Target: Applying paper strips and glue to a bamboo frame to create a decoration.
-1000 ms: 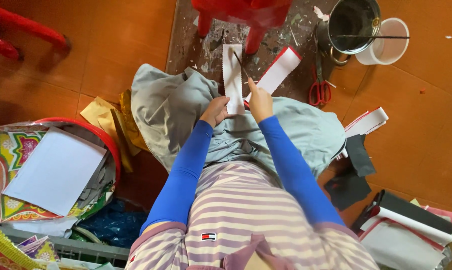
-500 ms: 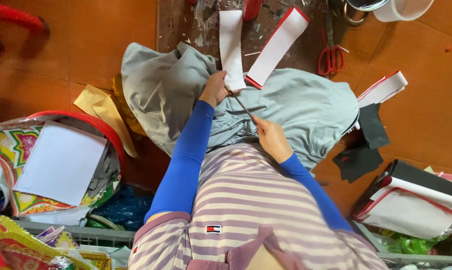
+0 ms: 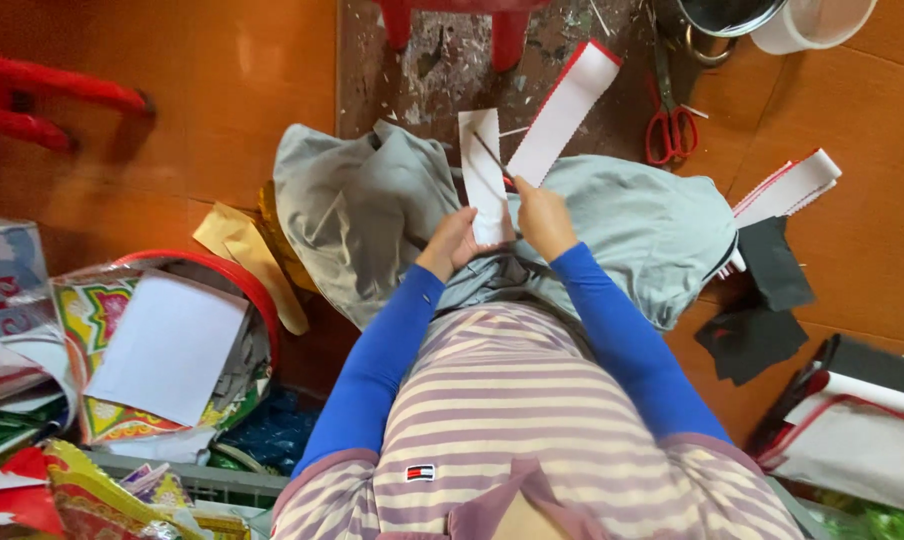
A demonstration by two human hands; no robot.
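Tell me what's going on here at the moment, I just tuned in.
A person seated on the floor holds a white paper strip over their lap. The left hand grips its lower end; the right hand works a thin stick-like tool against it. A longer white strip with a red edge lies just beyond. Red-handled scissors rest on the floor, untouched. More red-edged strips sit to the right.

White paper strip (image 3: 483, 170), white strip edged in red (image 3: 564, 112), red-handled scissors (image 3: 671, 130), blue sleeves (image 3: 382, 350), lilac-and-cream striped shirt (image 3: 512, 420), grey cloth (image 3: 362, 215), orange floor (image 3: 222, 90).
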